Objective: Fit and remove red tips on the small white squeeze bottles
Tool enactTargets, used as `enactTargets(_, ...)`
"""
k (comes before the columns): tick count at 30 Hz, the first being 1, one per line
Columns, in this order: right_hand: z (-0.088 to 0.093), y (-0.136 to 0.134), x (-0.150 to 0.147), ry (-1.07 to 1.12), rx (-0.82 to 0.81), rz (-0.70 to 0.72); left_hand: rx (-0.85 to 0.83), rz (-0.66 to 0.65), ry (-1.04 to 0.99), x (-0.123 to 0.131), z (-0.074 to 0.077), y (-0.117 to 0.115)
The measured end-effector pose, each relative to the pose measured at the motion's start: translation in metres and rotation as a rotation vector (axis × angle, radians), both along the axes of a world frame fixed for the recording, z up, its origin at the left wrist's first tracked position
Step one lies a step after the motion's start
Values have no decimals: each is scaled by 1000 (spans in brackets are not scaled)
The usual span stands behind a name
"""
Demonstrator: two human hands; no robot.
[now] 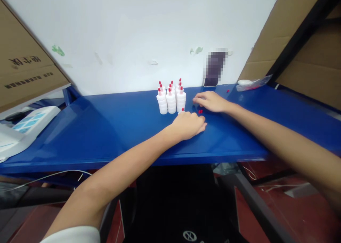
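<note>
Several small white bottles with red tips [171, 99] stand in a tight cluster on the blue table [106, 129] near the wall. My left hand [188, 125] lies just in front of them, fingers curled around a white bottle [182, 110] whose top barely shows. My right hand [210, 101] rests to the right of the cluster, palm down, fingers bent and pressed together over the table. A few tiny red caps [200, 111] lie between the two hands. What the right fingers pinch, if anything, is hidden.
A white scale with a blue keypad [23, 131] sits at the table's left end. A phone [213, 70] leans on the wall. A clear bag with white and red parts [252, 83] lies at the right. Cardboard boxes [23, 65] flank both sides.
</note>
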State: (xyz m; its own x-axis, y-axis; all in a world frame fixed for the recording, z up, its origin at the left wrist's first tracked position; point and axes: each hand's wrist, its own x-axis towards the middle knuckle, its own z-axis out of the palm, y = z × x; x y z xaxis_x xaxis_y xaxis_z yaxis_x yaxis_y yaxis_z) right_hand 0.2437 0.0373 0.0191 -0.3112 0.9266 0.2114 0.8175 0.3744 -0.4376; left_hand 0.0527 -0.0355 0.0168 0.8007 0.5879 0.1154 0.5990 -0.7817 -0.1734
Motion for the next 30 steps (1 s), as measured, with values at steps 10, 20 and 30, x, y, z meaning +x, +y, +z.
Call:
enactTargets(10, -1, -2, 1, -6, 5, -2, -19, -65, -56, 1, -1, 3)
enactTargets(20, 4, -14, -4, 12, 185, 54, -2, 2, -158, -9, 9, 11)
enactTargets(30, 22, -44, -21, 80, 163, 227, 50, -62, -449, -22, 10, 36)
